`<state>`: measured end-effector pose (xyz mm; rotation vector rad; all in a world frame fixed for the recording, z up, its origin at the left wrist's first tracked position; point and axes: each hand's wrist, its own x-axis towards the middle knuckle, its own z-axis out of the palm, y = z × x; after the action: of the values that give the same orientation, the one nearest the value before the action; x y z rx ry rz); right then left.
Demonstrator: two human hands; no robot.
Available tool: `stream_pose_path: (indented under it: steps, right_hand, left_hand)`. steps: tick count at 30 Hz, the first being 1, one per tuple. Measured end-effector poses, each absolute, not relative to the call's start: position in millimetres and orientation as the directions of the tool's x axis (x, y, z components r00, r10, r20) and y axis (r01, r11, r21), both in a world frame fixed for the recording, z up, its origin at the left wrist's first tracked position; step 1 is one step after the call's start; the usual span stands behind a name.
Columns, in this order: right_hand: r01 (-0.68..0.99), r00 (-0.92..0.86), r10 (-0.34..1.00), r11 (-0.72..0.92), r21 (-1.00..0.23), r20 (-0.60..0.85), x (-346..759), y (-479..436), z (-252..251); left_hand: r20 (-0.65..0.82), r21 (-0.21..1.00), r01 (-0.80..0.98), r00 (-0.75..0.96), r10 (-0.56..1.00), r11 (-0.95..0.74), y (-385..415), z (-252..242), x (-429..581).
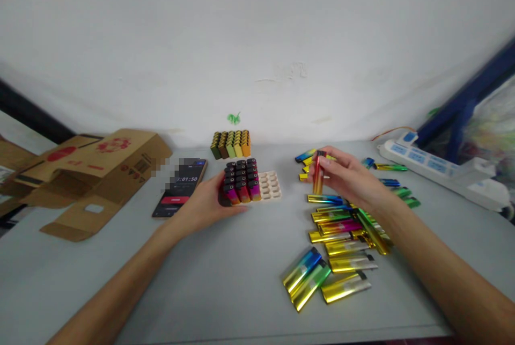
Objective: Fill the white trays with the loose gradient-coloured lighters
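Observation:
In my right hand (341, 173) a red and gold lighter (318, 176) is held upright between thumb and fingers, above the right part of the table. My left hand (211, 195) curls around the left end of a pale tray (270, 186) with round-edged slots. Rows of pink, red and purple lighters (242, 181) with black tops stand upright in its left part; the slots toward its right end show bare. Below and around my right hand lie many loose metallic lighters (340, 246) in gold, blue, green, silver and pink.
Behind the tray, a block of green, brown and yellow lighters (231, 145) stands near the wall. A phone (179, 186) with a running timer lies left of my left hand. An opened cardboard box (100, 168) is at far left, a white power strip (442, 168) at far right.

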<state>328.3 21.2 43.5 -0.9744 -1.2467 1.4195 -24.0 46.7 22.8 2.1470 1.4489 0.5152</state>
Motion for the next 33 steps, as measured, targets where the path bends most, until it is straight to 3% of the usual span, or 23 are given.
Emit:
stream_pose_path:
  steps: [6, 9, 16, 23, 33]
  right_hand:
    - [-0.171, -0.313, 0.95, -0.075, -0.982, -0.018, 302, 8, 43]
    - [-0.063, -0.269, 0.963, -0.017, -0.998, 0.001, 296, 5, 41]
    - [0.318, 0.019, 0.971, 0.221, -0.922, 0.239, 292, 2, 38]
    - [0.278, 0.089, 0.978, 0.159, -0.947, 0.191, 291, 0, 32]
    - [0.42, 0.083, 0.968, 0.183, -0.889, 0.238, 291, 3, 32]
  left_hand:
    - [0.04, 0.593, 0.738, 0.374, 0.926, -0.324, 47, 22, -24]
    - [0.063, 0.593, 0.731, 0.376, 0.924, -0.338, 47, 21, -24]
    - [0.07, 0.592, 0.724, 0.391, 0.918, -0.354, 48, 21, -25]
    - [0.047, 0.613, 0.721, 0.377, 0.925, -0.325, 47, 23, -23]
    - [0.031, 0.592, 0.742, 0.369, 0.929, -0.315, 47, 23, -22]
